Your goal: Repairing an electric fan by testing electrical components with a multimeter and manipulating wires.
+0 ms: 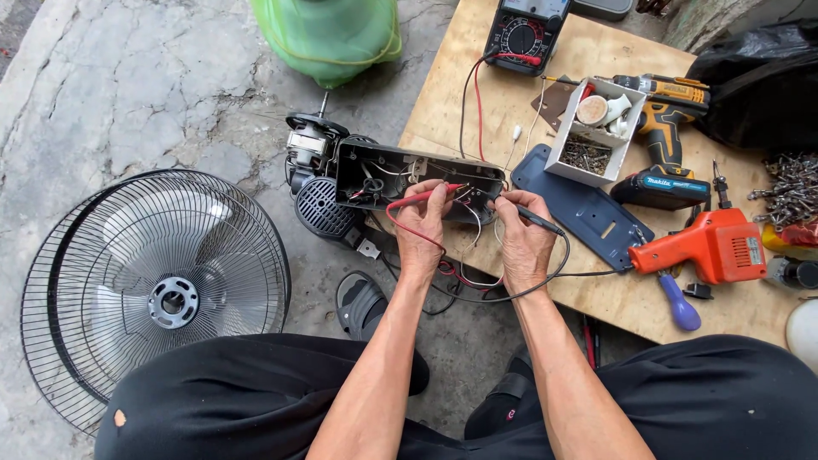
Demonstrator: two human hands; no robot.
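A fan grille is lying on the concrete floor at left. The open fan control housing is overhanging the plywood surface at its near-left edge. The left hand is pinching the red probe, the right hand the black probe, fingers closed, tips inside the housing.

A red probe and a black probe meet the black housing. Nearby lie a black-grilled fan guard, an orange soldering gun, a green cover and a purple-handled screwdriver.
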